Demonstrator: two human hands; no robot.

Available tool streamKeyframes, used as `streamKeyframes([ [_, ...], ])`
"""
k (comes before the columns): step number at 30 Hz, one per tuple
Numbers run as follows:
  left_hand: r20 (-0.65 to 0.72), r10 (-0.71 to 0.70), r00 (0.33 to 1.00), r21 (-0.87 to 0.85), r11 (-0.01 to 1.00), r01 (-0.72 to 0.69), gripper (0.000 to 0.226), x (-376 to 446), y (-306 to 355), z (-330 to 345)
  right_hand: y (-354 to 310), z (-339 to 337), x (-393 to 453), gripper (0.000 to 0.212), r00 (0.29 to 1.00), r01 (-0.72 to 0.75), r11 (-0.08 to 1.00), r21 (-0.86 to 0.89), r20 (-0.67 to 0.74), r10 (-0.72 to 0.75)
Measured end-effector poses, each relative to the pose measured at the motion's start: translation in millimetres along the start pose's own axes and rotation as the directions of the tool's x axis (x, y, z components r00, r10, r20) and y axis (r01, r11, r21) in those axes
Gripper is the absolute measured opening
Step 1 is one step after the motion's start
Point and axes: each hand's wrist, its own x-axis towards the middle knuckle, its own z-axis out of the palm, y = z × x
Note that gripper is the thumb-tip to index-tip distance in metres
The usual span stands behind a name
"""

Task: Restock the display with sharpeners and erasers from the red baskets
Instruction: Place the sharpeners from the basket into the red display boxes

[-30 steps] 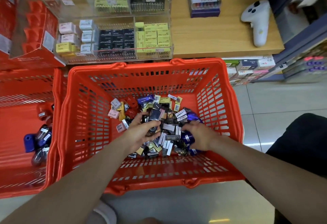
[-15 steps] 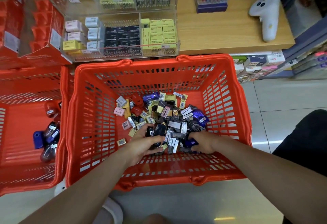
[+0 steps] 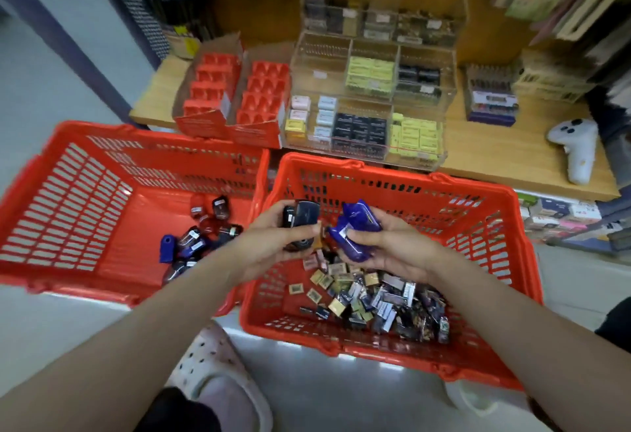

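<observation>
My left hand grips black sharpeners above the right red basket. My right hand holds blue sharpeners beside it. Both hands are raised over the basket's left part. Below them lies a heap of small erasers and sharpeners on the basket floor. The left red basket holds several dark and blue sharpeners. On the wooden shelf behind stand the clear acrylic display with yellow, black and white erasers, and two red cardboard trays with open slots.
A white game controller lies on the wooden shelf at the right. A purple box of pens stands beside the display. My foot in a white clog is on the grey floor between the baskets.
Both hands have lifted out of the heap, each now holding sharpeners. The view has swung left and back, showing more of the left basket and the red trays.
</observation>
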Motion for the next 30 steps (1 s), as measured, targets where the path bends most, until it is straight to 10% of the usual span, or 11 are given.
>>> streamKeyframes([
  [5, -0.176, 0.166, 0.97, 0.043, 0.986, -0.161, 0.043, -47, 41, -124, -20, 123, 50, 0.048, 0.994, 0.096, 0.995, -0.035, 0.059, -0.094],
  [11, -0.468, 0.008, 0.884, 0.159, 0.984, 0.075, 0.04, -31, 6, -252, 39, 232, 155, 0.035, 0.997, -0.002, 0.977, -0.215, -0.081, -0.016],
  [19, -0.42, -0.002, 0.907, 0.382, 0.907, 0.179, 0.052, 64, -40, -297, 101, 215, 270, 0.04, 0.868, -0.311, 0.935, -0.168, -0.451, 0.208],
  [30, -0.471, 0.02, 0.882, 0.339, 0.927, 0.16, 0.082, 84, -54, -312, 104, 214, 291, 0.063, 0.875, -0.253, 0.906, -0.339, -0.479, 0.065],
])
